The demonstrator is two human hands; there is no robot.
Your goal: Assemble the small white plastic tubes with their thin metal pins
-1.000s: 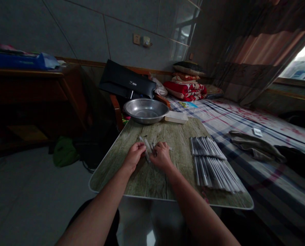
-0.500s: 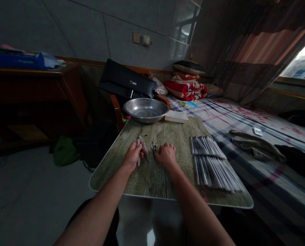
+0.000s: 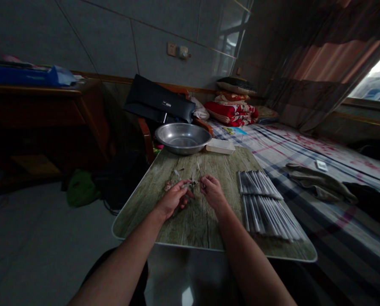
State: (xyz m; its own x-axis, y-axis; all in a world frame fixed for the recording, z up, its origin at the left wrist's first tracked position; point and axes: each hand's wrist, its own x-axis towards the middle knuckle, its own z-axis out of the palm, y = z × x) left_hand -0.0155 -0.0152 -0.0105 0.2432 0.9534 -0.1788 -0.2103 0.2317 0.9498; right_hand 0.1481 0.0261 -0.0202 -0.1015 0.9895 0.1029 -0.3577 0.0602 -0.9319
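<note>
Over the middle of the wood-patterned table (image 3: 190, 229), my left hand (image 3: 173, 199) is closed around a pale, translucent pen barrel (image 3: 186, 185), mostly hidden by the fingers. To its right, my right hand (image 3: 212, 192) pinches a thin pen refill (image 3: 198, 167) that stands up from the fingertips, whitish at its top. Small dark and clear pen parts (image 3: 192, 182) lie just beyond and between the hands, too small to tell apart. Two overlapping rows of white pens (image 3: 272, 216) with dark ends lie at the table's right side.
A steel basin (image 3: 183, 138) stands at the table's far edge, with a white plastic tray (image 3: 221, 146) beside it. Behind is a chair holding a black case (image 3: 158, 100). A bed with a plaid sheet (image 3: 266, 144) borders the right side; a wooden cabinet (image 3: 43, 106) stands left.
My left hand has turned, so the barrel it held upright now points right. My right hand has lifted from the small parts and now holds a refill upright.
</note>
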